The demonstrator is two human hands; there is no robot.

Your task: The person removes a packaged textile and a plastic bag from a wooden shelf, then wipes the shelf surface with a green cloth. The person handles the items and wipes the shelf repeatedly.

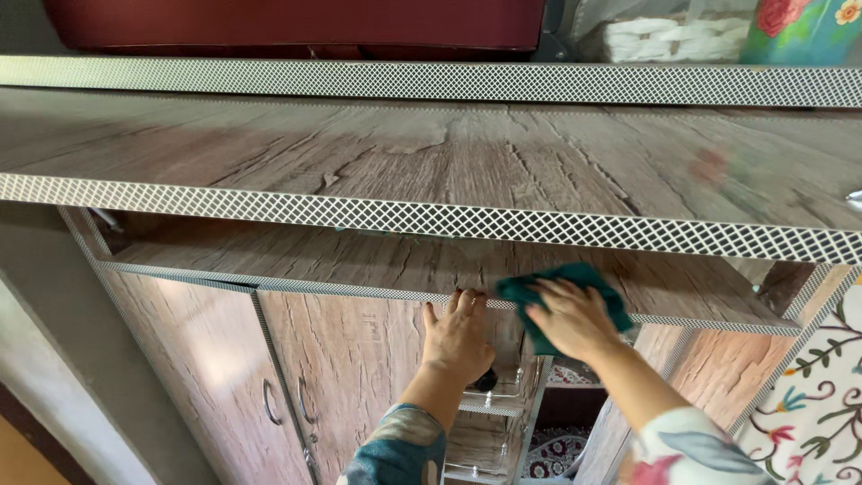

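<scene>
Sleeves at bottom edge, patterned, both arms reaching up. Left hand (458, 337) lies flat, fingers together and straight, tips touching the front edge of the lower shelf (269, 256), holding nothing; looks like bracing for balance. Right hand (575, 316) presses a teal cloth (588, 278) onto the same front edge, just beside the left hand, fingers spread over the cloth and pinning it, cloth bunched under the palm so it follows the trim. Below the hands, cabinet doors (296, 359) with metal handles, closed on the left; open compartment with wire racks (489, 404) underneath. Above, upper shelf (431, 162), wood-grain with checkered edge trim. Farthest back, maroon box (296, 22), white basket (664, 38), floral container (804, 27).
</scene>
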